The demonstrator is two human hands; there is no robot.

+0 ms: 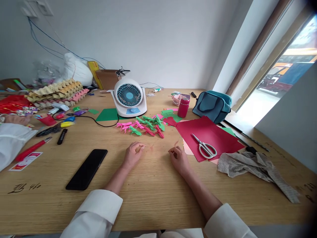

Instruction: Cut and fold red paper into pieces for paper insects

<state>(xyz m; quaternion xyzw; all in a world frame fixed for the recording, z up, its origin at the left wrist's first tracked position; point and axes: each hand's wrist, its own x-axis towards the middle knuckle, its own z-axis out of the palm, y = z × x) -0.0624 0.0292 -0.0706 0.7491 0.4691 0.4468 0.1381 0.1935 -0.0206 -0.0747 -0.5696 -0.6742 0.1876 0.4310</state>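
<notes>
My left hand point(133, 154) rests on the wooden table point(153, 195), fingers curled loosely inward with nothing seen in them. My right hand point(178, 158) lies a short way to its right, fingers also curled, close to the edge of a stack of red paper point(218, 132). White-handled scissors point(205, 147) lie on that paper. Beyond both hands is a cluster of small folded pink, green and red paper figures point(145, 126). A black phone point(87, 169) lies flat to the left of my left hand.
A small white desk fan point(129, 97) stands behind the figures on green paper point(108, 114). A red cup point(183, 107), a teal bag point(212, 105) and a crumpled cloth point(257, 167) are to the right. Pens, a red knife point(32, 148) and folded paper chains point(58, 91) fill the left. Another person's sleeve point(11, 142) is at far left.
</notes>
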